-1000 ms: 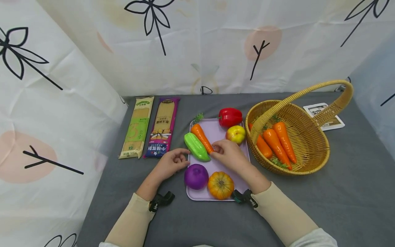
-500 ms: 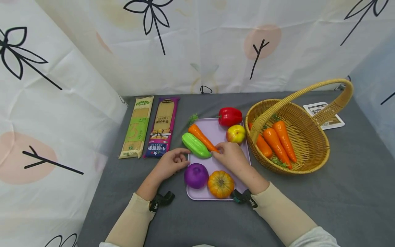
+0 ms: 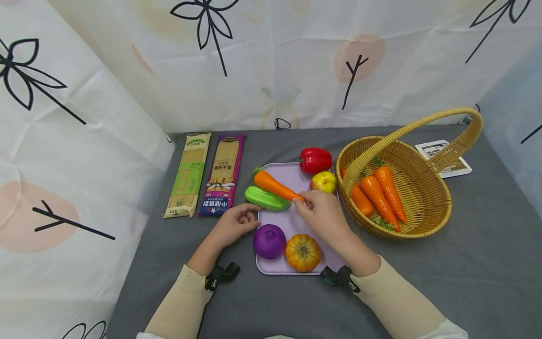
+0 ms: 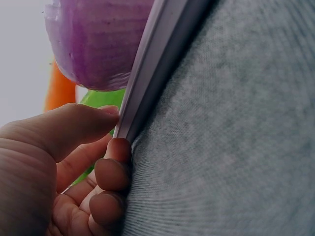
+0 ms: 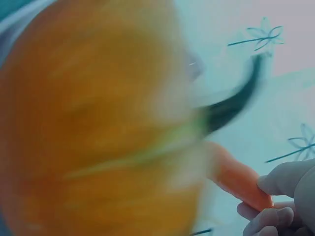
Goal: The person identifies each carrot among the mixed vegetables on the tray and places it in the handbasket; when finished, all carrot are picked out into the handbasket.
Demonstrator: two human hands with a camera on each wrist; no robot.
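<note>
An orange carrot (image 3: pixel 276 185) with a green top lies slanted over the tray in the head view. My right hand (image 3: pixel 323 214) pinches its thin tip between thumb and fingers, seen also in the right wrist view on the carrot (image 5: pixel 241 179). Just below the carrot is a green cucumber-like vegetable (image 3: pixel 267 198), reaching past the tray's left side. At the left edge of the lilac tray (image 3: pixel 281 220), my left hand (image 3: pixel 235 225) pinches the rim, thumb above and fingers outside. A purple onion-like vegetable (image 3: pixel 269 242) and an orange pumpkin (image 3: pixel 303 253) sit at the near end.
A red bell pepper (image 3: pixel 315 160) and a yellow-red apple (image 3: pixel 323 181) lie at the tray's far right. A wicker basket (image 3: pixel 427 214) with several carrots and a tall handle stands to the right, a white card (image 3: pixel 459 168) behind it. Two noodle packets (image 3: pixel 188 176) lie left.
My right hand has swung the carrot flatter, its top moving left and nearer and its tip right. The green vegetable has shifted left and turned. My left hand stays at the rim.
</note>
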